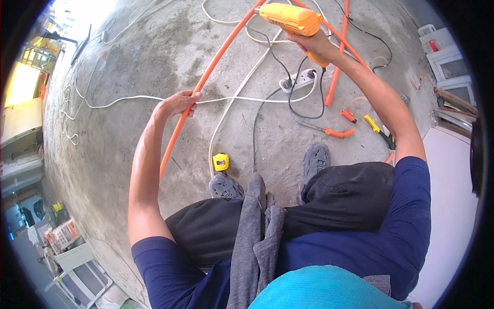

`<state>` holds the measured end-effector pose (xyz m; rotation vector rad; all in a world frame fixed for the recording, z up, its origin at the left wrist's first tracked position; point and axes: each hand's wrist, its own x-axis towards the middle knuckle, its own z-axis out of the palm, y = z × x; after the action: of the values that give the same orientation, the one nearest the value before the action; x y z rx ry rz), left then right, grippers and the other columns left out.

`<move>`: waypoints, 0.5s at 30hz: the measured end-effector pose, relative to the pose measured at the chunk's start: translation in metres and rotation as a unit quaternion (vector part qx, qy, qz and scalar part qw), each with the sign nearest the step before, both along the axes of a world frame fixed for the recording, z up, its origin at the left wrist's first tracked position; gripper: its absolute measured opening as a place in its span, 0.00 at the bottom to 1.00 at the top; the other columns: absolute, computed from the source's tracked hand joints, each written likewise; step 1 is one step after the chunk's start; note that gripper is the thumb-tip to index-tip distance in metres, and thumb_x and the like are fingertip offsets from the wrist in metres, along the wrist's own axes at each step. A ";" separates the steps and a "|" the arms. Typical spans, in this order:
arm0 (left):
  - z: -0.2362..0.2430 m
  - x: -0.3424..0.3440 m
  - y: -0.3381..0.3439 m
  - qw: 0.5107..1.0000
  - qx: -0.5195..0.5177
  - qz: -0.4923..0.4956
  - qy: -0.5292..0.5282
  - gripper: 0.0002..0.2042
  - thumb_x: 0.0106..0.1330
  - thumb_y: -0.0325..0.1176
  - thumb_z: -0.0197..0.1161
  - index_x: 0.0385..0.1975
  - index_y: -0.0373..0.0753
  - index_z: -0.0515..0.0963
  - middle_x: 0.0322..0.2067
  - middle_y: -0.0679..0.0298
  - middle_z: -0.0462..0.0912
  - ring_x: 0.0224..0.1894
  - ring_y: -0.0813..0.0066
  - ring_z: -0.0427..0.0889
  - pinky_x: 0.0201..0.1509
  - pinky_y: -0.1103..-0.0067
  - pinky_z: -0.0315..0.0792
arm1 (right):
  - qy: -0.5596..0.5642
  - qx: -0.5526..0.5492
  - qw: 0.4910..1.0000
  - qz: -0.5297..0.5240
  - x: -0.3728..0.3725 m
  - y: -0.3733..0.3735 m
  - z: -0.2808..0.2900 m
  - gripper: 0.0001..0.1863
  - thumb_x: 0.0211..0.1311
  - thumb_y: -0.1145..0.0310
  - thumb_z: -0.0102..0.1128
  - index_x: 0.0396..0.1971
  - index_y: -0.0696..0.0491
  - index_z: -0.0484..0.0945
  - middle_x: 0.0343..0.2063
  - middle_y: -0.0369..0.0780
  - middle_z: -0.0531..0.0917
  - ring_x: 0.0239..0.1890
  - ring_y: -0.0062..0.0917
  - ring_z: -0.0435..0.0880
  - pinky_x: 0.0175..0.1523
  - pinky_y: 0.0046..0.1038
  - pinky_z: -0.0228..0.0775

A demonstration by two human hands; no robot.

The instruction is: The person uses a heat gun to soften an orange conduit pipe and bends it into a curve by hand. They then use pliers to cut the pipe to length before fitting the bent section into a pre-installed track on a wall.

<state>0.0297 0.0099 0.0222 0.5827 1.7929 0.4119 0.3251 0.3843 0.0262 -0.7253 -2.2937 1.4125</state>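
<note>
Bright — white glare at upper left — with fisheye bending toward black corners.

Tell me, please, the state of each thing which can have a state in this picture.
Left hand, closed around the orange pipe.
Right hand, gripping the yellow heat gun.
Orange pipe, held slanting.
Yellow heat gun, raised, front end close to the pipe; on or off cannot be told.
Power strip, black plugs inserted.
Tape measure, lying on the concrete floor.
Orange-handled tool, lying unheld.
</note>
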 end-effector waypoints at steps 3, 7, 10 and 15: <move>-0.002 -0.002 -0.006 1.000 0.001 0.000 0.003 0.19 0.79 0.54 0.52 0.37 0.42 0.73 0.26 0.71 0.73 0.29 0.79 0.74 0.40 0.74 0.75 | -0.047 0.028 0.998 -0.021 -0.006 0.003 0.010 0.17 0.61 0.52 0.73 0.32 0.50 0.80 0.18 0.28 0.77 0.20 0.12 0.73 0.25 0.22 0.65; -0.003 -0.006 -0.007 1.000 -0.002 -0.012 0.008 0.20 0.79 0.54 0.51 0.37 0.42 0.73 0.26 0.70 0.76 0.29 0.78 0.77 0.40 0.74 0.76 | -0.008 0.021 0.999 -0.029 -0.009 0.005 0.017 0.16 0.61 0.54 0.72 0.29 0.49 0.78 0.16 0.28 0.74 0.18 0.12 0.72 0.24 0.22 0.64; -0.005 -0.008 -0.005 1.000 0.012 -0.001 -0.022 0.20 0.79 0.53 0.51 0.36 0.42 0.73 0.26 0.68 0.78 0.29 0.77 0.79 0.40 0.74 0.78 | -0.021 0.016 0.999 -0.024 -0.007 0.014 0.016 0.15 0.61 0.54 0.72 0.30 0.49 0.78 0.16 0.28 0.75 0.18 0.12 0.71 0.24 0.22 0.64; -0.005 -0.011 -0.004 1.000 0.009 -0.014 -0.023 0.21 0.79 0.55 0.50 0.37 0.42 0.74 0.27 0.68 0.78 0.30 0.75 0.80 0.42 0.73 0.78 | -0.012 -0.001 1.000 -0.024 -0.006 -0.001 0.007 0.16 0.61 0.54 0.72 0.33 0.50 0.80 0.17 0.28 0.75 0.19 0.12 0.72 0.24 0.22 0.64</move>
<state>0.0191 0.0056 0.0168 0.6058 1.7368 0.4200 0.3195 0.3836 0.0336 -0.7976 -2.2767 1.3929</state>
